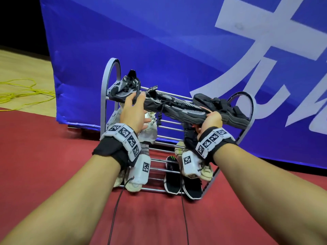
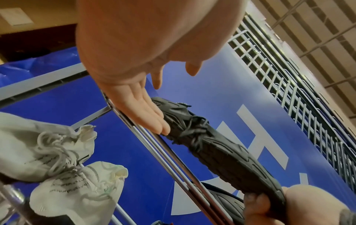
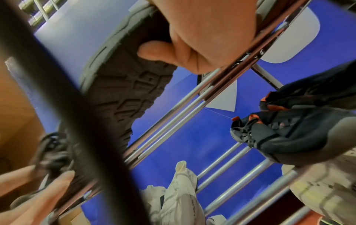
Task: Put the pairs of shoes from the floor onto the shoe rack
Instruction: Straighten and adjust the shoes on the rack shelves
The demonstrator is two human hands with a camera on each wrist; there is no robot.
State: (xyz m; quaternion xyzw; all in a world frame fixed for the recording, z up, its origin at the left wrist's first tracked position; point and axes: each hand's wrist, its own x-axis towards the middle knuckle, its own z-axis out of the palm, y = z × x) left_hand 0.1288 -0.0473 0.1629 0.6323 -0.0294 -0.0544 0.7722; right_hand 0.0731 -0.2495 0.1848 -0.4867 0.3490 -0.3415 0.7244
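Note:
A dark grey and black sneaker [image 1: 177, 107] lies tilted across the front of the top tier of the grey metal shoe rack [image 1: 105, 80]. My right hand [image 1: 211, 118] grips its right end, thumb on the treaded sole [image 3: 123, 94]. My left hand [image 1: 137, 99] touches its left end with straight fingers [image 2: 154, 117], beside the top rails [image 2: 173, 159]. Its matching sneaker [image 1: 123, 85] sits at the top tier's left. A black shoe [image 1: 223, 108] rests at the top right.
White shoes [image 1: 150, 132] and dark shoes with orange trim [image 3: 289, 134] fill the middle tier. Black shoes [image 1: 172, 177] and cream shoes [image 1: 131, 185] sit on the bottom tier. A blue banner [image 1: 159, 41] stands right behind the rack. Red carpet [image 1: 53, 147] lies in front, with yellow cable [image 1: 26, 92] far left.

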